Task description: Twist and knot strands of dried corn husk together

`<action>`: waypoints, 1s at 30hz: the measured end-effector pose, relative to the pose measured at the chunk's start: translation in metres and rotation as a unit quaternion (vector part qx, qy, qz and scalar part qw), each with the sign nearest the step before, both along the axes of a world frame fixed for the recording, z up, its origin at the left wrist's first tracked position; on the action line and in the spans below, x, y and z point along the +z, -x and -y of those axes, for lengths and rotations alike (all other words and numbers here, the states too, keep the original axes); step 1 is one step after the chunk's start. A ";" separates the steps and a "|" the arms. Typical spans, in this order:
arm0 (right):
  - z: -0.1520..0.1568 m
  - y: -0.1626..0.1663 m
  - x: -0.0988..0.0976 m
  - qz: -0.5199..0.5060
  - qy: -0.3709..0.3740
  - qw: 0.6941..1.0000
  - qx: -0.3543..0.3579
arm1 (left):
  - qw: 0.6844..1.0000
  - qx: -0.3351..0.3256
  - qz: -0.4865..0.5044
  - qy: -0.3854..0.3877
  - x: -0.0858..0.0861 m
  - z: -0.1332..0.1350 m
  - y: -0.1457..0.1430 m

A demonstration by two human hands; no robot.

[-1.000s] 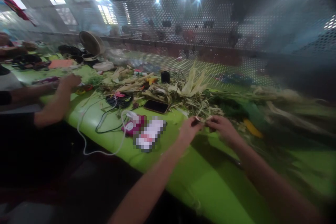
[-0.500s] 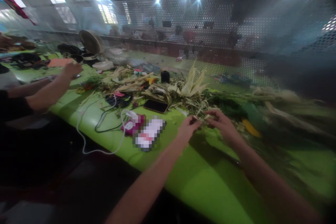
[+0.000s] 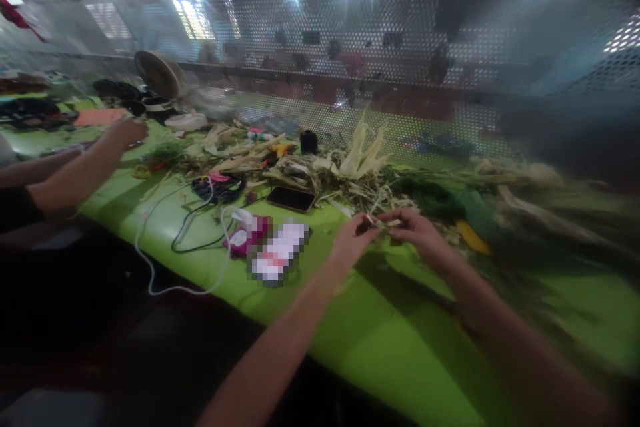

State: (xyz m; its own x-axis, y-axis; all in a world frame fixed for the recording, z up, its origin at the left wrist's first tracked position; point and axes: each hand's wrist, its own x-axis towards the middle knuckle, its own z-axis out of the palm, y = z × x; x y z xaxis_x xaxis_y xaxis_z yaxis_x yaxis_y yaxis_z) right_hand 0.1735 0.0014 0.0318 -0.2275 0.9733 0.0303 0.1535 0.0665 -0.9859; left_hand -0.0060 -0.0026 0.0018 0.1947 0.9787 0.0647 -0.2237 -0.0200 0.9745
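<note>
My left hand point(image 3: 350, 240) and my right hand point(image 3: 415, 230) meet above the bright green table point(image 3: 380, 340), fingers pinched together on a small pale strip of dried leaf point(image 3: 383, 221) held between them. Just behind my hands lies a heap of pale husks and green leaves point(image 3: 350, 173). What exactly the strip is stays blurred.
A dark phone point(image 3: 291, 199) lies flat left of my hands, beside a pink-and-white packet point(image 3: 265, 247) and white and black cables point(image 3: 190, 227). Another person's arms point(image 3: 85, 163) reach over the table at the left. A perforated metal screen point(image 3: 375, 47) stands behind; a small fan point(image 3: 160, 77) sits far left.
My hands stay pinched together on the strip and have shifted slightly up and left in view. The other person's hand at the left has lifted away from the table edge.
</note>
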 end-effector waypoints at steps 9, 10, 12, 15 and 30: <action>0.001 -0.002 0.009 -0.003 0.008 1.000 0.002 | 0.986 -0.058 0.090 0.131 0.003 0.004 0.003; 0.001 -0.002 0.011 0.012 0.003 1.000 -0.003 | 0.984 -0.061 0.092 0.139 0.003 0.003 0.004; 0.002 -0.003 0.014 0.036 0.001 0.999 -0.005 | 0.984 -0.067 0.083 0.141 0.003 0.003 0.005; 0.003 -0.005 0.015 0.053 0.030 0.998 0.016 | 0.992 -0.075 0.024 0.102 0.002 0.002 0.006; 0.000 -0.004 0.008 0.049 0.069 0.994 0.070 | 0.986 -0.065 -0.150 -0.037 -0.002 -0.003 0.004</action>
